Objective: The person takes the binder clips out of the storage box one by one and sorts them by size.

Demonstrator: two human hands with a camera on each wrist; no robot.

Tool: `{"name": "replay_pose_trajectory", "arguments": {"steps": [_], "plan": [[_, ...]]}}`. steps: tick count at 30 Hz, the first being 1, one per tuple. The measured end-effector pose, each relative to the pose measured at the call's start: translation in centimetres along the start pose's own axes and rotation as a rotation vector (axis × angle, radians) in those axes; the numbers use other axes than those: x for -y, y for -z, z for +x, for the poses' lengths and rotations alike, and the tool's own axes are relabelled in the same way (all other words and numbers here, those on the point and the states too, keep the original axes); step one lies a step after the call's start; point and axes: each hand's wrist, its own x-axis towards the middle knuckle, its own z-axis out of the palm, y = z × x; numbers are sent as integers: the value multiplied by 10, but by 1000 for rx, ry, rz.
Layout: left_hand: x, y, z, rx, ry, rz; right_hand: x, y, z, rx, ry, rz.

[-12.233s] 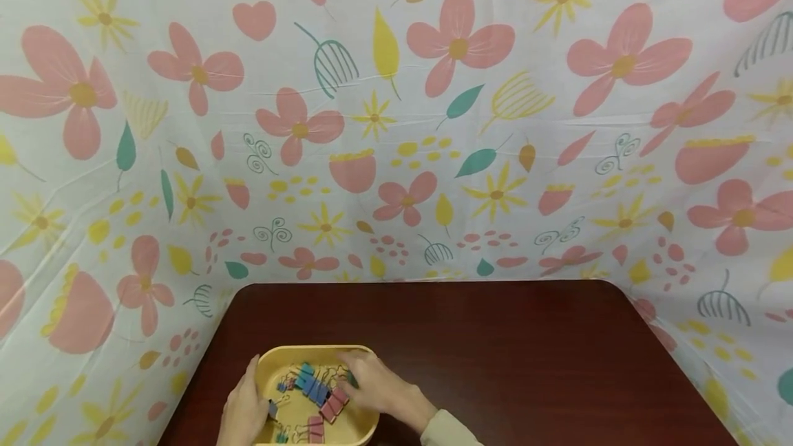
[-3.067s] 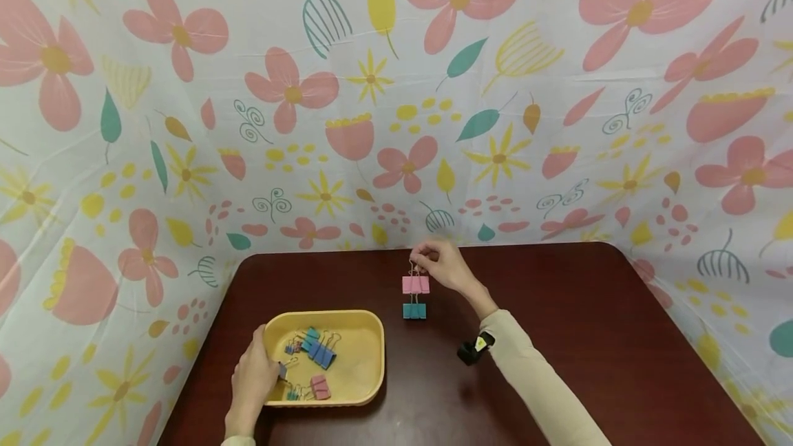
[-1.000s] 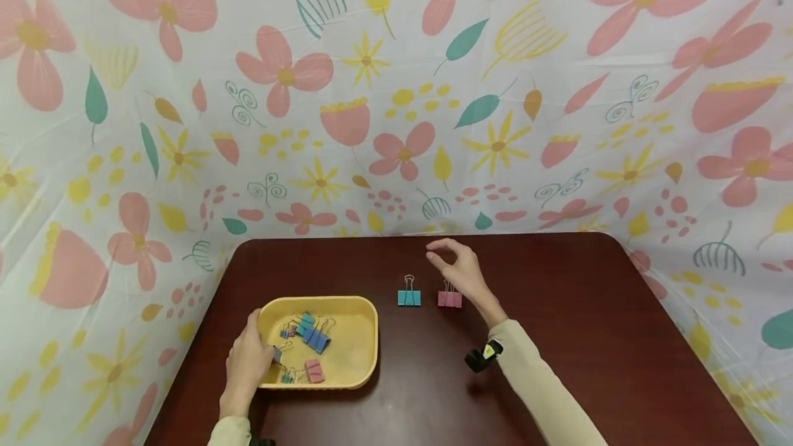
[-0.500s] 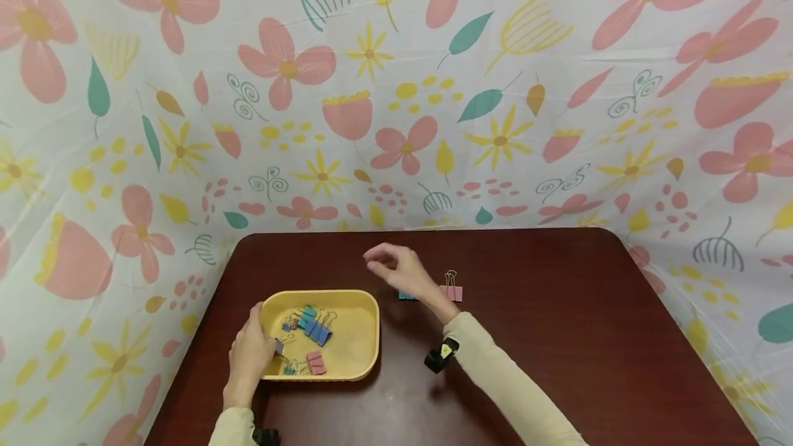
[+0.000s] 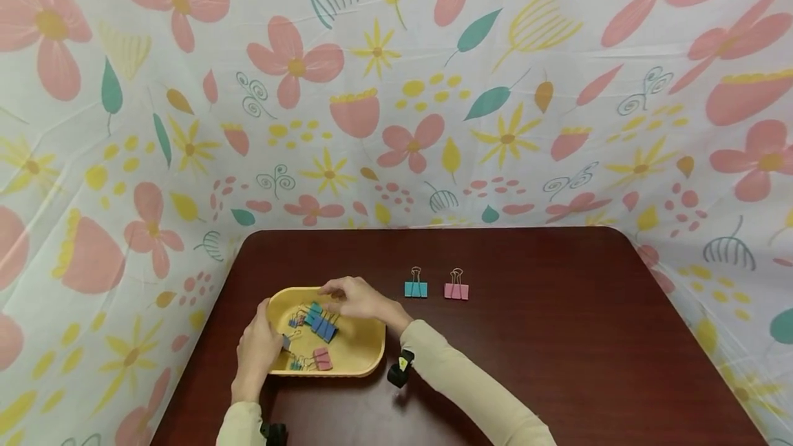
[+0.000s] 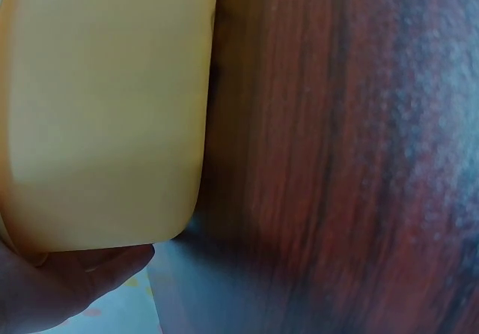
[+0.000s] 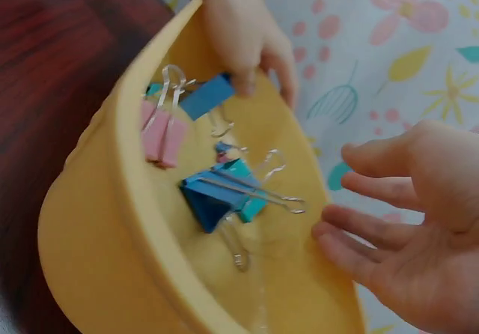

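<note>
Left grip (image 5: 257, 346) clamped on yellow bin (image 5: 362, 347); right grip (image 5: 357, 299) apart near blue clip (image 5: 324, 329)

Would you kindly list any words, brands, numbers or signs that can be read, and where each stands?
None can be read.
Sticker on the black right-wrist camera: any marking is too small to read.
Teal binder clip, pink binder clip, yellow tray, floral backdrop: no lettering visible.

Yellow bin (image 5: 358, 348), clips (image 5: 323, 330) inside, teal clip (image 5: 416, 290), pink clip (image 5: 456, 292) upright outside
</note>
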Motion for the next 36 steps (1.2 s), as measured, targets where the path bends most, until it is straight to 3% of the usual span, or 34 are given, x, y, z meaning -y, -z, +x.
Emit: {"name": "replay_pose_trajectory", "arguments": {"steps": [6,16,22,36], "plan": [[2,-1,2,-18,-6,-10,-8,-14,9,87,-49,4],[0,-2,6,-6,-7,-2,-19,-28,14,116,-57,-97],[1,-1,6,-15,1,-3,-23,-30,13,27,-40,-73],[0,-1,7,-7,-3,-5,-16,-25,8,-123,-70,188]]}}
